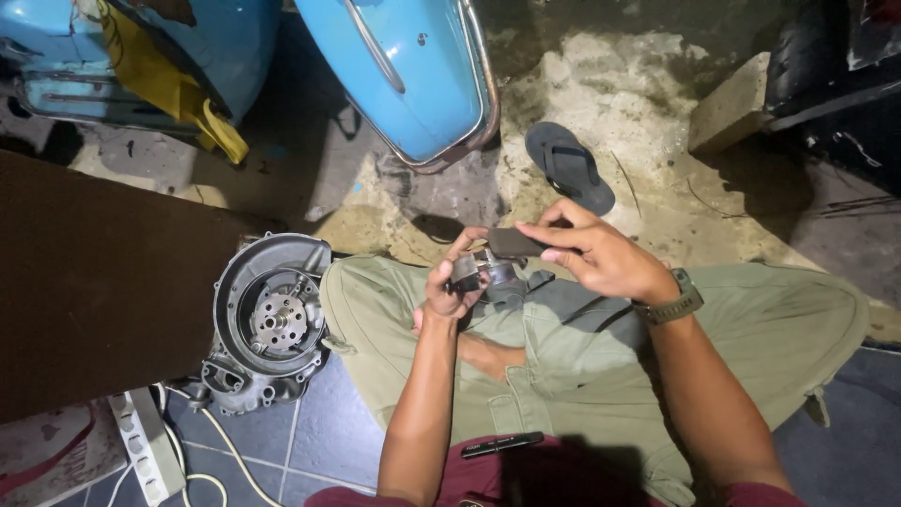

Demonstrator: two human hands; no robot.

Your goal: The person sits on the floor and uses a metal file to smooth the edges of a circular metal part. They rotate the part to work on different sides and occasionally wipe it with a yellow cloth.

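Metal part (pixel 483 270) in left hand (pixel 449 286); engine casing (pixel 267 319) beside knee.

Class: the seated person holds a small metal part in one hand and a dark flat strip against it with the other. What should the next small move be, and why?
Probably draw the dark flat strip, pinched by the right hand, across the small round metal part, since the left hand braces it and the two touch.

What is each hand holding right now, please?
Left hand: closed around a small round grey metal part.
Right hand: fingers pinch a dark flat rectangular block, pressed on that metal part.
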